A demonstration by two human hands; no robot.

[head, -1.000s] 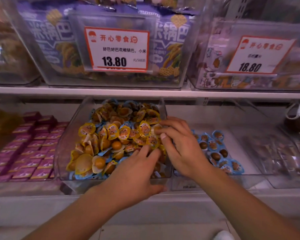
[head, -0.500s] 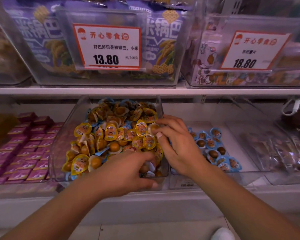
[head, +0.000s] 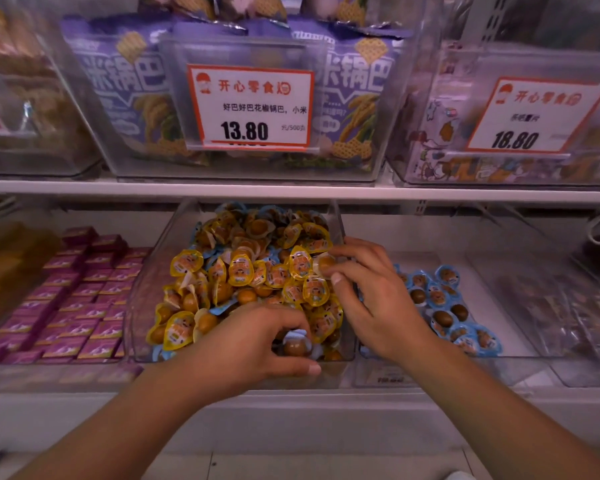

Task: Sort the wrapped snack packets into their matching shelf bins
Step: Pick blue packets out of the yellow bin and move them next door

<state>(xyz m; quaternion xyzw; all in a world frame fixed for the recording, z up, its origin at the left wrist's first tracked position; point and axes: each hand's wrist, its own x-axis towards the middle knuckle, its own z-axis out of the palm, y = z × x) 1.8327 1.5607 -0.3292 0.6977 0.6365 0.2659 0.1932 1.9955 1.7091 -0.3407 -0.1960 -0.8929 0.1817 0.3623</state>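
Shelf (head: 291, 195) w/ clear bins runs above both hands. Middle bin (head: 146, 306), under the hands, is heaped w/ yellow packs (head: 239, 271); a few blue-edged ones poke out low in the heap. Bin to the right of the right hand (head: 371, 299) holds blue packs (head: 444, 299), thinly spread. Pink boxes (head: 73, 306) sit well left of the left hand (head: 250, 341).

Left hand: fingers curled round one blue-rimmed pack (head: 295, 346) at the bin's front, thumb below it; looks like a stray. Right hand: fingertips pinching a pack (head: 324, 263) at the heap's far right; colour can't tell.

Handling, my guess: each pack light, small egg-like lump in slick film w/ a thin flat rim. The lump gives a firmer hold than the rim; film prob. slips and the heap shifts easily, so lift straight up.
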